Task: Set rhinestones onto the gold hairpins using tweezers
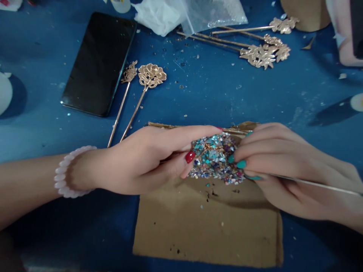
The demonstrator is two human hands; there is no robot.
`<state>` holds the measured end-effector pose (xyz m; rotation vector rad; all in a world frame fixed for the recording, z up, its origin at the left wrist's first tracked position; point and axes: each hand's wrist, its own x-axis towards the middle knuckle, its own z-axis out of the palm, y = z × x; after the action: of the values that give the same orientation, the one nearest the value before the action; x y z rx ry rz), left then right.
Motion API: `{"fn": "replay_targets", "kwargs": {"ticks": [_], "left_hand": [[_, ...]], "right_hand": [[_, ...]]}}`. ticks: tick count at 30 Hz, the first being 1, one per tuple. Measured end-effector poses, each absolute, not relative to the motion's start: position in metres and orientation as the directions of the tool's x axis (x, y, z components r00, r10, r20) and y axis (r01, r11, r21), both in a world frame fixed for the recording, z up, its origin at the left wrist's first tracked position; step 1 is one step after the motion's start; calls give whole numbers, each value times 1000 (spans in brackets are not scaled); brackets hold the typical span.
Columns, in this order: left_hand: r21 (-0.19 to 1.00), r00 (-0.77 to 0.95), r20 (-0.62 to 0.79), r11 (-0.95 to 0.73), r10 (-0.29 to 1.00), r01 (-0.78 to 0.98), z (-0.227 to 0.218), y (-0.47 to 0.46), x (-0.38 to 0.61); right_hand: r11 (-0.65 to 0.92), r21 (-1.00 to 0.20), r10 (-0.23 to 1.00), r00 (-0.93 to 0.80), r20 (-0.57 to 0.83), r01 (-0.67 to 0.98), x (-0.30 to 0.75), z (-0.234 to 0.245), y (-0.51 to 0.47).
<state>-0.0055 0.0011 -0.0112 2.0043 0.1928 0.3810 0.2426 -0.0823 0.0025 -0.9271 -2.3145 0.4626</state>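
Observation:
A pile of small glittering chips (218,172) in turquoise, purple and silver lies on the cardboard (210,226). Amid them shows the gold openwork head of a hairpin (211,147), partly covered by chips. My left hand (147,158), with a pale bead bracelet (64,173) at its wrist, pinches the hairpin at the left edge of the pile; most of its stem is hidden. At the pile's right edge, my right hand (286,162) is closed with its fingertips against the chips. A thin metal rod (314,184) runs rightward out of it; its tip is hidden.
Two gold hairpins (152,75) lie beside a black phone (99,64) at the left. Several more hairpins (259,54) are at the back, near a clear plastic bag (215,15) and white crumpled material (160,15). Loose chips dot the blue table (198,98).

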Motion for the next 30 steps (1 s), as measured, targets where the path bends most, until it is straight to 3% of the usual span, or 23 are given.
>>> {"fn": "replay_targets", "kwargs": {"ticks": [30], "left_hand": [[894, 938, 174, -447, 299, -23, -10, 1, -6]], "right_hand": [[703, -499, 701, -611, 368, 507, 248, 0, -81]]}}
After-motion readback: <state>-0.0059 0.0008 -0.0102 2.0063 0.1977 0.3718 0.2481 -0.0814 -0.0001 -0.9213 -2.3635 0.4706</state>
